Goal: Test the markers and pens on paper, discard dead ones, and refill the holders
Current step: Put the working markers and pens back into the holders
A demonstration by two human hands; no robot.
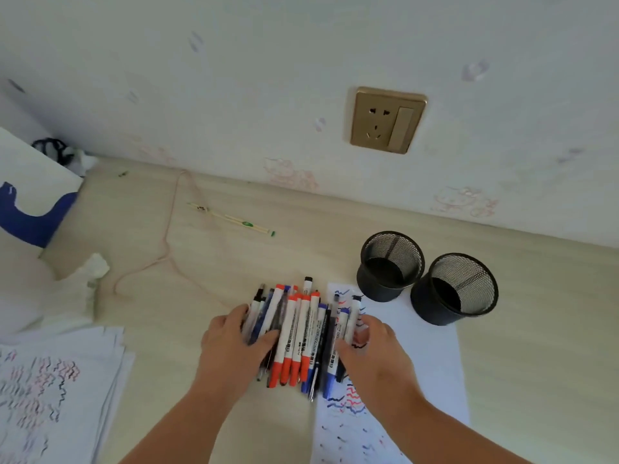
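Though bunched, markers and pens (298, 336) red-, blue-, black-capped.

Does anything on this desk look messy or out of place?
A few things. A crumpled tissue lies loose near the desk's left side, a thin pink cord trails across the surface, and a pair of chopsticks lies alone near the wall. Both mesh holders stand upright.
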